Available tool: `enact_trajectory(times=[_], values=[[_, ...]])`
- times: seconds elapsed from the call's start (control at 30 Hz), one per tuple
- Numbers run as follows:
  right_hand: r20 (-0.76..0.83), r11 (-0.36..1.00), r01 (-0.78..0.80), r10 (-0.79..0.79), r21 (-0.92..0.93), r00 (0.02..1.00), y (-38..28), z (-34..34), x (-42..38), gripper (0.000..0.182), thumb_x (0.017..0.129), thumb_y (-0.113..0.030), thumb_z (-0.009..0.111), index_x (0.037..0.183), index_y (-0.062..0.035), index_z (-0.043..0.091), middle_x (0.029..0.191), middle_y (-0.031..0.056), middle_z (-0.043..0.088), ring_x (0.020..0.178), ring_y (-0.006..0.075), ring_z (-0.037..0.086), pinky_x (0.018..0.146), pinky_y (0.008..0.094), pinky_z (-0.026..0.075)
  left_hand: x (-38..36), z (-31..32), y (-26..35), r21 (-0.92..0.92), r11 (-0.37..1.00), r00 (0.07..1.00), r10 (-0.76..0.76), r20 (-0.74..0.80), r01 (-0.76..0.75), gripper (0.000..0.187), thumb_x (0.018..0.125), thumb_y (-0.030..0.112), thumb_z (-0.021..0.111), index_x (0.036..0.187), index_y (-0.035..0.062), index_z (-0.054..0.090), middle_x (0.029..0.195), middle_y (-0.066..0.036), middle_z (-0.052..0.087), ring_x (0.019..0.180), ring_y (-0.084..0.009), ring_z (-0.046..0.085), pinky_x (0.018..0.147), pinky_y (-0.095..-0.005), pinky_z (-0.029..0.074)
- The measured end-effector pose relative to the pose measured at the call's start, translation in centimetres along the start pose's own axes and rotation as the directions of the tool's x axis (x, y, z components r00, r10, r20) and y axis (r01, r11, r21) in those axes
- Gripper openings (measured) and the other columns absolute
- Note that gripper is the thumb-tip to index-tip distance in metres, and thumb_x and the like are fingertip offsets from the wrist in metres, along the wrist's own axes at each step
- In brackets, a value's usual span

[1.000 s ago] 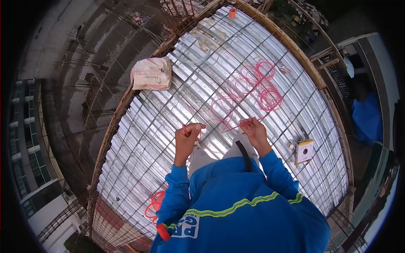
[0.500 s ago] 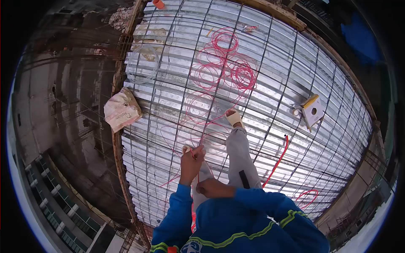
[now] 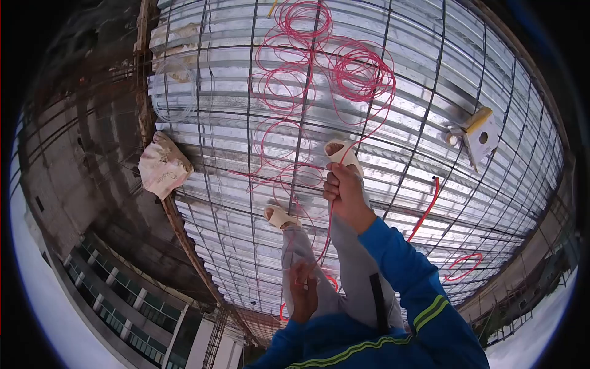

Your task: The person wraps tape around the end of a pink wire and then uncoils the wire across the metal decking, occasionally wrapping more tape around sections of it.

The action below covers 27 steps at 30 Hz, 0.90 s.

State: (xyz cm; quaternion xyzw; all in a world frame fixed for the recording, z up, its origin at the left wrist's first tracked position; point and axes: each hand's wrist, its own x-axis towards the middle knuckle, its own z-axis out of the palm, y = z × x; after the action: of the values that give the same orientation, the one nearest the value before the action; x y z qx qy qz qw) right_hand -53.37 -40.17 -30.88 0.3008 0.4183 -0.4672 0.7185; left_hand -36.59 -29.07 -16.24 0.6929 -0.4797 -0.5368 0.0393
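My right hand [image 3: 345, 194] is closed around a thin red wire [image 3: 329, 230] in front of my right foot. Below it, close to my lap, my left hand [image 3: 302, 292] has its fingers curled where the same wire runs down to it. From the right hand the wire also leads up to a loose red coil [image 3: 362, 72] lying on the rebar grid. More red loops [image 3: 284, 92] spread to the left of that coil and down toward my feet.
Rebar [image 3: 301, 132] crosses the ribbed metal decking [image 3: 215, 132]. A cement bag [image 3: 165, 166] lies at the left edge, below a clear coil [image 3: 174, 92]. To the right are a white box with a hole [image 3: 481, 138] and a red tube [image 3: 427, 209]. A drop lies beyond the left edge.
My right hand has moved up and forward with the wire. My left hand has come down toward my lap. The view has shifted, and my left foot now shows.
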Motion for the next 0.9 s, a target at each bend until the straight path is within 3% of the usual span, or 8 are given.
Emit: enact_trajectory(times=[0.2,0.3,0.4,0.47,0.57,0.67,0.73,0.9], values=[[-0.016,0.891,0.280,-0.306,-0.357,0.952,-4.7,-0.8,-2.2,0.026,0.092,-0.033,0.042,0.083,-0.0092,0.048,0.053,-0.0066,0.026,0.040,0.0024,0.020,0.036,0.0199,0.016,-4.2,2.6,-8.6,-0.564,0.741,0.908,-0.418,0.036,0.364,0.029,0.090,0.021,0.044,0.102,-0.0038,0.054,0.096,-0.015,0.056,0.093,-0.0224,0.055,0.080,-0.0302,0.044],[0.033,0.844,0.324,-0.344,-0.427,0.938,-4.4,-0.8,-3.3,0.029,0.093,-0.034,0.039,0.083,-0.0087,0.047,0.054,-0.0068,0.026,0.040,0.0022,0.020,0.036,0.0201,0.015,-6.4,1.8,-11.1,0.502,0.855,0.809,-0.382,0.447,0.127,0.033,0.092,0.020,0.040,0.107,-0.0082,0.049,0.103,-0.018,0.054,0.098,-0.0246,0.054,0.086,-0.0333,0.043],[0.062,0.860,0.307,-0.310,-0.408,0.949,-3.8,-0.6,-4.8,0.031,0.094,-0.035,0.036,0.083,-0.0082,0.046,0.054,-0.0066,0.027,0.040,0.0022,0.020,0.037,0.0202,0.016,-7.1,2.0,-11.8,-0.141,0.824,0.797,-0.466,0.384,0.549,0.032,0.092,0.018,0.040,0.111,-0.0066,0.047,0.110,-0.018,0.052,0.103,-0.0256,0.052,0.089,-0.0359,0.042],[0.124,0.822,0.348,-0.328,-0.452,0.936,-3.2,-0.3,-5.4,0.030,0.094,-0.034,0.036,0.083,-0.0082,0.046,0.054,-0.0062,0.027,0.041,0.0027,0.021,0.038,0.0202,0.018,-6.2,1.8,-9.2,-0.714,0.173,0.664,-0.561,0.495,0.678,0.033,0.090,0.024,0.041,0.104,0.0003,0.058,0.096,-0.009,0.063,0.088,-0.0243,0.060,0.083,-0.0314,0.046],[0.187,0.722,0.423,-0.387,-0.549,0.903,-2.0,-0.4,-6.1,0.030,0.094,-0.031,0.038,0.083,-0.0059,0.048,0.053,-0.0044,0.032,0.044,0.0042,0.029,0.041,0.0222,0.024,-2.8,-2.1,-1.3,-0.444,0.105,0.400,-0.645,0.651,0.890,0.037,0.089,0.028,0.044,0.104,-0.0018,0.058,0.092,-0.009,0.064,0.083,-0.0246,0.062,0.077,-0.0322,0.049],[0.215,0.619,0.430,-0.393,-0.657,0.894,-1.3,0.6,-7.7,0.027,0.094,-0.025,0.039,0.081,-0.0032,0.049,0.054,0.0012,0.042,0.048,0.0114,0.042,0.046,0.0289,0.033,2.5,-9.1,-0.1,0.294,0.921,0.683,-0.387,0.619,0.256,0.039,0.089,0.023,0.050,0.116,-0.0051,0.049,0.094,-0.013,0.063,0.086,-0.0198,0.061,0.077,-0.0294,0.048],[0.443,0.396,0.567,-0.365,-0.722,0.819,-0.2,0.9,-8.6,0.026,0.092,-0.023,0.040,0.082,-0.0022,0.050,0.058,0.0079,0.051,0.051,0.0192,0.051,0.048,0.0335,0.038,8.1,-8.7,5.3,0.142,0.984,0.955,-0.141,0.261,0.106,0.045,0.091,0.035,0.043,0.116,-0.0023,0.049,0.094,-0.013,0.063,0.087,-0.0182,0.060,0.076,-0.0297,0.047],[0.504,-0.066,0.500,-0.123,-0.864,0.855,3.0,2.3,-11.4,0.022,0.088,-0.023,0.046,0.083,-0.0018,0.052,0.067,0.0139,0.056,0.059,0.0259,0.056,0.054,0.0382,0.044,18.2,-0.7,9.1,-0.321,0.877,0.912,-0.252,0.324,0.357,0.047,0.092,0.036,0.041,0.118,-0.0021,0.048,0.086,-0.009,0.062,0.076,-0.0143,0.058,0.068,-0.0252,0.045]])
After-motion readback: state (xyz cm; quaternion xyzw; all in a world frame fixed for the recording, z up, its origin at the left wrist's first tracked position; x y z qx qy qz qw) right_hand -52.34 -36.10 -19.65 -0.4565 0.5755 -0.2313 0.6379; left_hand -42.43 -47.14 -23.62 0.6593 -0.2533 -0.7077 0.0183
